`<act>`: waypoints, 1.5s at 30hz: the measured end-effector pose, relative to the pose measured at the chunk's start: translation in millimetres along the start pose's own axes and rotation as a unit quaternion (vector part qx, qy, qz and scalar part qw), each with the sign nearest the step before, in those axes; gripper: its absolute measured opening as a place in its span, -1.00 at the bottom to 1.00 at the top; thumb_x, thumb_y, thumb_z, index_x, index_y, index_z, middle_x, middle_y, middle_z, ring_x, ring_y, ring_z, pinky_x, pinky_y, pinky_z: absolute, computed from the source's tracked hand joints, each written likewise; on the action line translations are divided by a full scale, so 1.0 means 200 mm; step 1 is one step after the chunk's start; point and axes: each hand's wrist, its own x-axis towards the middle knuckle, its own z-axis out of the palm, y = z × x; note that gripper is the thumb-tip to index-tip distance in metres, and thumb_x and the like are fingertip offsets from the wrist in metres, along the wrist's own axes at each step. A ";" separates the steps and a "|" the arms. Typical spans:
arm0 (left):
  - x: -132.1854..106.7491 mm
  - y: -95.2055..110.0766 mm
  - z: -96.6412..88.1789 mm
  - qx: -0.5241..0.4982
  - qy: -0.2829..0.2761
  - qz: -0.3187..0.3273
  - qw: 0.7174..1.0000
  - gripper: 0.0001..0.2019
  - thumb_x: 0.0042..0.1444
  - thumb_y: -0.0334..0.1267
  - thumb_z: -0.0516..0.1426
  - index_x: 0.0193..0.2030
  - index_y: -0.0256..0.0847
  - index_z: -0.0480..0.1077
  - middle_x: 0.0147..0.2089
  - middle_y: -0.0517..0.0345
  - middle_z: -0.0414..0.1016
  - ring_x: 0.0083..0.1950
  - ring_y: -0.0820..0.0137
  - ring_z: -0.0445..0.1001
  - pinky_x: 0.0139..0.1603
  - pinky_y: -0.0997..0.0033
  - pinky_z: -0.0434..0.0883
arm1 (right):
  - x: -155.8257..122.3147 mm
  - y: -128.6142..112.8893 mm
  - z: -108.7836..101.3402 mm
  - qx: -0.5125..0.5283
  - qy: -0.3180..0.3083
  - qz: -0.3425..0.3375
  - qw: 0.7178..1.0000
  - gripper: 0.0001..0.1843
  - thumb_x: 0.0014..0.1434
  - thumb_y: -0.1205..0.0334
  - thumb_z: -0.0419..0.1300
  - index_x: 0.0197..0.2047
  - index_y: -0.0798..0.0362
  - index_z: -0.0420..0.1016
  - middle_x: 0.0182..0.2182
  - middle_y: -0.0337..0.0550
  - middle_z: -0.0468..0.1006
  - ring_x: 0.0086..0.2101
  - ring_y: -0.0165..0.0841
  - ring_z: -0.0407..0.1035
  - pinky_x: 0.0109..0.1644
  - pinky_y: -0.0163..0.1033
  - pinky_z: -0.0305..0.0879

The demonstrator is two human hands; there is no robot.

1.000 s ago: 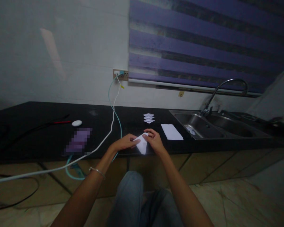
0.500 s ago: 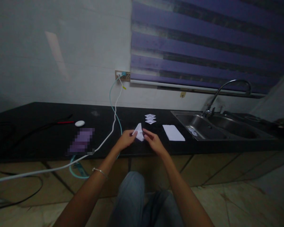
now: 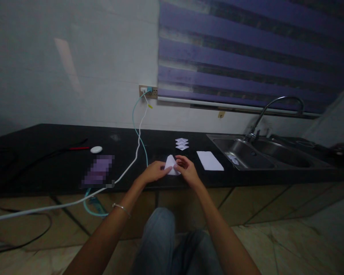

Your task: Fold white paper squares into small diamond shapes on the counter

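A folded piece of white paper (image 3: pixel 170 162), pointed at the top and wide at the base, is between my hands low over the black counter. My left hand (image 3: pixel 154 172) grips its left side, thumb across the front. On its right side, my right hand (image 3: pixel 187 169) presses the thumb to the paper, with the fingers curled behind. Just beyond lie several small folded paper pieces (image 3: pixel 182 144) in a column. To the right of my hands a stack of white paper sheets (image 3: pixel 210 160) lies flat.
A steel double sink (image 3: pixel 248 152) with a tall faucet (image 3: pixel 281 100) takes up the right side. White and teal cables (image 3: pixel 138 149) run from the wall socket (image 3: pixel 149 91) across the counter. At left are a white oval object (image 3: pixel 96 149), a red stick-like item (image 3: pixel 79 148) and a blurred purple rectangle (image 3: pixel 99 170).
The paper has come down and now sits lower and flatter, its base wider. Both hands have lowered slightly, and my right thumb has moved onto the paper's front.
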 end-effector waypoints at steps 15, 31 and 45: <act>0.00 -0.01 0.01 0.008 0.026 0.053 0.998 -0.64 0.12 -0.06 0.07 -0.42 -0.31 0.52 -0.53 0.20 0.42 -0.45 0.39 0.37 -0.43 0.51 0.27 | 0.02 0.02 0.00 -0.094 -0.003 -0.003 0.996 -0.67 -0.07 0.14 0.34 -0.23 0.09 0.50 -0.45 -0.27 0.39 -0.48 -0.45 0.18 -0.40 -0.34 0.11; 0.00 0.01 0.00 -0.007 0.062 0.073 0.995 -0.59 0.20 -0.03 -0.01 -0.34 -0.33 0.49 -0.42 0.14 0.47 -0.34 0.35 0.39 -0.29 0.44 0.35 | 0.01 -0.01 0.01 -0.100 0.002 -0.018 0.995 -0.69 -0.06 0.07 0.34 -0.27 0.07 0.53 -0.13 -0.05 0.50 -0.12 -0.24 0.38 -0.09 -0.19 0.33; -0.01 0.01 0.00 -0.231 0.041 0.021 0.972 -0.47 0.00 -0.15 0.23 0.09 -0.16 0.17 -0.10 0.10 0.43 -0.21 0.40 0.47 -0.28 0.46 0.41 | -0.03 -0.09 0.01 -0.082 -0.042 -0.001 0.996 -0.72 -0.01 0.08 0.31 -0.28 0.10 0.57 -0.36 -0.13 0.56 -0.36 -0.32 0.39 -0.28 -0.27 0.29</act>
